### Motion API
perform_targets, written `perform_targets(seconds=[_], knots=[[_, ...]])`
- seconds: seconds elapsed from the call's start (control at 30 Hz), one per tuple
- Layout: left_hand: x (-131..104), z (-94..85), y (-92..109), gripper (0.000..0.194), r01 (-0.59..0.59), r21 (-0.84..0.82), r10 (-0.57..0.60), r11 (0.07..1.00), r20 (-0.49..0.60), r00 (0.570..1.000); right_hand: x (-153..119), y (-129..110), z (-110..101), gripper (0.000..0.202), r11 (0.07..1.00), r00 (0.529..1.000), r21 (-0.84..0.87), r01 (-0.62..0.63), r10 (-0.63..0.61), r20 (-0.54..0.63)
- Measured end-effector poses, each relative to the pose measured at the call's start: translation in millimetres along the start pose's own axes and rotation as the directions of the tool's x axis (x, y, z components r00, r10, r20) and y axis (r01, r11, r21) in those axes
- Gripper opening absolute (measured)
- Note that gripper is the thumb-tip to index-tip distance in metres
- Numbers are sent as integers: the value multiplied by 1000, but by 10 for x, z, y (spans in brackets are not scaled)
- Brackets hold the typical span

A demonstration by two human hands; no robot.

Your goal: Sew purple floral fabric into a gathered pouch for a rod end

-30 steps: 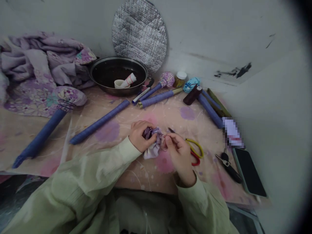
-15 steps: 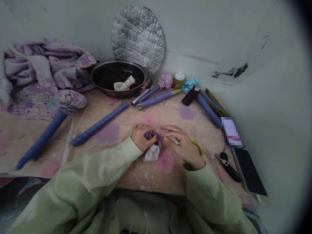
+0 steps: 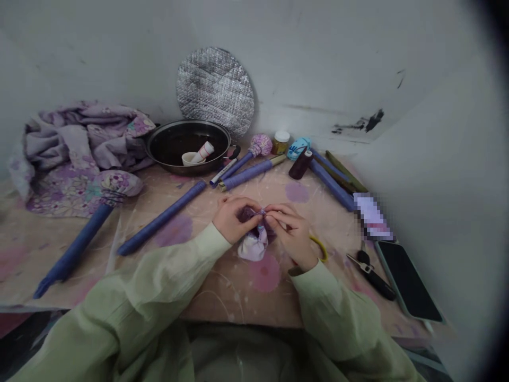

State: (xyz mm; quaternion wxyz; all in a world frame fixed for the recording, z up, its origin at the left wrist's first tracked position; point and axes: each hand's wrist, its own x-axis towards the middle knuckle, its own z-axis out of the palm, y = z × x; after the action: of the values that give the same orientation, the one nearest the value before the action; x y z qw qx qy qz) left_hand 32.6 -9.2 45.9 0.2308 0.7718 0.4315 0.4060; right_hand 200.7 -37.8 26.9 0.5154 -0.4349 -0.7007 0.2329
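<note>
My left hand (image 3: 233, 218) and my right hand (image 3: 292, 233) meet at the middle of the table, both pinching the gathered top of a small purple-and-white fabric bundle (image 3: 253, 245). The bundle's rounded white end hangs below my fingers and rests on the patterned tablecloth (image 3: 222, 281). My right wrist covers most of the yellow-handled scissors (image 3: 321, 248). Pale green sleeves cover both forearms.
Several blue wrapped sticks (image 3: 163, 216) lie across the table, two with floral fabric heads (image 3: 119, 183). A dark pan (image 3: 186, 143) holds a cup and a tube. A pile of purple cloth (image 3: 79, 143) sits at the left. A phone (image 3: 407, 281), black snips (image 3: 371, 273) and a dark thread spool (image 3: 299, 164) lie to the right.
My right hand moved left from beside the scissors onto the bundle's top. Both hands now pinch it together. The camera tilted up a little.
</note>
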Motion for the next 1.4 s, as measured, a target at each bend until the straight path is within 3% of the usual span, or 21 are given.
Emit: perform_targets(seconds=[0.13, 0.27, 0.47, 0.57, 0.77, 0.9, 1.23, 1.4], knots=[[90, 47, 150, 9, 40, 82, -41, 996, 11, 999, 2, -26, -5, 15, 997, 995, -73, 38, -45, -91], [119, 112, 223, 8, 24, 151, -30, 988, 37, 999, -43, -19, 6, 15, 999, 987, -47, -10, 2, -159], [84, 191, 192, 5, -101, 283, 134, 954, -103, 986, -65, -3, 44, 14, 995, 962, 36, -97, 103, -254], [62, 197, 200, 8, -144, 310, 188, 940, -115, 975, -51, -20, 48, 13, 989, 953, 78, -123, 139, -271], [52, 178, 290, 33, -59, 305, 48, 950, 42, 998, -44, -53, 43, 14, 984, 939, 59, -168, 178, -295], [70, 233, 288, 28, -23, 352, -9, 936, 89, 996, -59, -50, 46, 14, 984, 943, 36, -177, 180, -279], [6, 327, 76, 21, -158, 241, 159, 958, 16, 987, -121, 12, 30, 15, 951, 896, 165, -260, 302, -325], [14, 320, 59, 21, -107, 131, 110, 986, -13, 994, -154, 25, 47, 15, 935, 897, 223, -275, 333, -291]])
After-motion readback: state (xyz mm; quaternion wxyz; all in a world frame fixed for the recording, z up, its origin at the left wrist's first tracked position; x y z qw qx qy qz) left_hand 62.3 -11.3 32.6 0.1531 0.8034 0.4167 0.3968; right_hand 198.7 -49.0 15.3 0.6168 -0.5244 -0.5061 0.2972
